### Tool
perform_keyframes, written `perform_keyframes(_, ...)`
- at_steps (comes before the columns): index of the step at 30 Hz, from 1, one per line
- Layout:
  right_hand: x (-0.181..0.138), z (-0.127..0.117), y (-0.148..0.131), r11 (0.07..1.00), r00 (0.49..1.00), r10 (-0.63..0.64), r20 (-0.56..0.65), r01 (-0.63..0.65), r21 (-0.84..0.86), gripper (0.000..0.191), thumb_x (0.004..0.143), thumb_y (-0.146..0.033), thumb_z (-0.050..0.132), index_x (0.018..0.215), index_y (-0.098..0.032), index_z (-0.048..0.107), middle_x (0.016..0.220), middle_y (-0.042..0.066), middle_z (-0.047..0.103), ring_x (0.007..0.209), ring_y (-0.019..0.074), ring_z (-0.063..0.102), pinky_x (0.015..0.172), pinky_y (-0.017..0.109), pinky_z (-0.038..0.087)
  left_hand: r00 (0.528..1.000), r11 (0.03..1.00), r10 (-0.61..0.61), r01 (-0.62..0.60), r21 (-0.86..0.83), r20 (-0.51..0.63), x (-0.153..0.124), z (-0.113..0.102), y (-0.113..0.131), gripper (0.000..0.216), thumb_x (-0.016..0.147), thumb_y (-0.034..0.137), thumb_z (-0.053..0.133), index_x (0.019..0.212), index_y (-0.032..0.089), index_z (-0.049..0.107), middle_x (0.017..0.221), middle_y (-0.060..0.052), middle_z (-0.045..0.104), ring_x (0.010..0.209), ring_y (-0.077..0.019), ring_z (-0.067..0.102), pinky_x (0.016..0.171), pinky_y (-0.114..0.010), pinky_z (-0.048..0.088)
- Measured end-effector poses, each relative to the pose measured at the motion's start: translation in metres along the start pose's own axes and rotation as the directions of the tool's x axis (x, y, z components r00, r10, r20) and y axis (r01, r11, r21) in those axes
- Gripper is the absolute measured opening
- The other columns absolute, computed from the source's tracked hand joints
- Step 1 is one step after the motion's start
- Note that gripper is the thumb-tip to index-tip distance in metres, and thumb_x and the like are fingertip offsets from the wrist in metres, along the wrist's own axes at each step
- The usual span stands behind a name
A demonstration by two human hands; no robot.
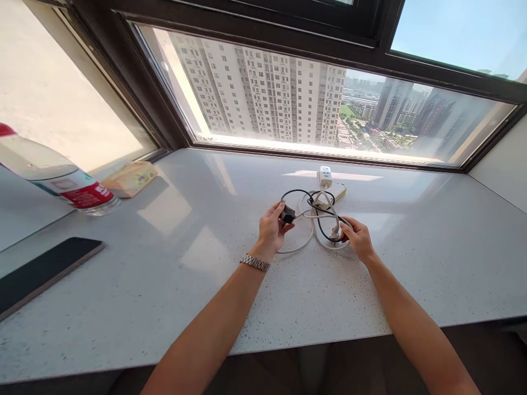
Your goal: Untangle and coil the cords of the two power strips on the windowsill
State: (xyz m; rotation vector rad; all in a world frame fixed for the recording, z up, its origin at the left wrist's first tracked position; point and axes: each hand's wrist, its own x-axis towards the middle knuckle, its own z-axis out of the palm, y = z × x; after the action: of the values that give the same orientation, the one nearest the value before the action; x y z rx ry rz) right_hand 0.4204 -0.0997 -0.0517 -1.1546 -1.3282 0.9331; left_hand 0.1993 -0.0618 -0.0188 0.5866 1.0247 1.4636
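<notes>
Left hand [272, 230] pinched the black plug [287, 214] between thumb and fingers, the rest curled. Right hand [358, 238] was closed loosely on the white cable [335, 230] near its end; the tangle hid the exact grip. Black cable [307, 193] and white cable looped over each other mid-counter, touching the power strip [335, 193], which lay near the window frame [329, 155]. Counter [197, 285] had open surface left, right and toward the near edge. Water bottle [61, 178], tissue pack [130, 178] and dark slab [41, 269] sat well apart at far left. The bottle's red label had white writing, too small to read; tissue pack print likewise.
</notes>
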Motion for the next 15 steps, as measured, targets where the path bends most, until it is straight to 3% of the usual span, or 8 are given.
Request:
perform_keyframes(4, -0.002, -0.007, -0.006, 0.992, 0.984, -0.096, 0.148, 0.107, -0.067, 0.043, 0.078, -0.048, 0.06, 0.102, -0.015, 0.07, 0.056, -0.001, 0.054, 0.053, 0.0126, 0.05, 0.052, 0.026, 0.044, 0.996, 0.996, 0.085, -0.085, -0.012, 0.035, 0.001, -0.003, 0.002, 0.043, 0.063, 0.033, 0.075, 0.102, 0.017, 0.067, 0.066, 0.003, 0.061, 0.053, -0.0087, 0.059, 0.043, -0.017, 0.044)
perform_keyframes(6, -0.005, -0.009, -0.013, 0.973, 0.956, -0.148, 0.253, 0.186, -0.134, 0.04, 0.082, -0.047, 0.057, 0.105, -0.016, 0.071, 0.061, 0.0, 0.056, 0.056, 0.0128, 0.048, 0.054, 0.027, 0.042, 0.975, 0.978, 0.209, -0.21, 0.007, 0.079, -0.001, -0.002, 0.001, 0.044, 0.06, 0.032, 0.077, 0.1, 0.016, 0.069, 0.069, 0.001, 0.064, 0.06, -0.0095, 0.06, 0.049, -0.018, 0.046)
perform_keyframes(8, -0.009, -0.008, -0.02, 0.935, 0.915, -0.211, 0.343, 0.291, -0.202, 0.038, 0.085, -0.046, 0.055, 0.106, -0.019, 0.071, 0.067, 0.002, 0.059, 0.06, 0.0138, 0.048, 0.057, 0.027, 0.04, 0.93, 0.929, 0.364, -0.366, 0.055, 0.049, -0.002, 0.0, 0.0, 0.041, 0.059, 0.032, 0.077, 0.096, 0.015, 0.071, 0.071, -0.001, 0.066, 0.066, -0.011, 0.061, 0.057, -0.02, 0.048)
perform_keyframes(10, -0.015, -0.003, -0.026, 0.875, 0.855, -0.285, 0.434, 0.417, -0.247, 0.039, 0.087, -0.047, 0.054, 0.109, -0.02, 0.07, 0.067, 0.003, 0.061, 0.063, 0.0152, 0.047, 0.062, 0.029, 0.04, 0.87, 0.868, 0.492, -0.488, 0.092, -0.03, -0.003, 0.001, 0.0, 0.035, 0.06, 0.032, 0.076, 0.089, 0.015, 0.071, 0.07, -0.001, 0.066, 0.067, -0.0116, 0.061, 0.061, -0.022, 0.049)
perform_keyframes(12, -0.023, 0.007, -0.029, 0.795, 0.771, -0.332, 0.544, 0.539, -0.278, 0.041, 0.087, -0.05, 0.054, 0.111, -0.021, 0.07, 0.063, 0.003, 0.06, 0.064, 0.0163, 0.046, 0.068, 0.031, 0.038, 0.834, 0.84, 0.543, -0.536, 0.085, -0.101, -0.002, 0.001, 0.002, 0.03, 0.058, 0.033, 0.077, 0.082, 0.015, 0.07, 0.067, 0.0, 0.065, 0.063, -0.0108, 0.061, 0.061, -0.022, 0.049)
perform_keyframes(15, -0.035, 0.024, -0.03, 0.696, 0.662, -0.362, 0.656, 0.66, -0.282, 0.041, 0.085, -0.054, 0.055, 0.103, -0.022, 0.073, 0.062, 0.004, 0.061, 0.067, 0.0173, 0.047, 0.075, 0.035, 0.035, 0.868, 0.876, 0.481, -0.482, 0.021, -0.122, 0.0, -0.003, 0.006, 0.033, 0.058, 0.041, 0.078, 0.073, 0.016, 0.064, 0.062, 0.002, 0.062, 0.054, -0.0098, 0.058, 0.053, -0.021, 0.048)
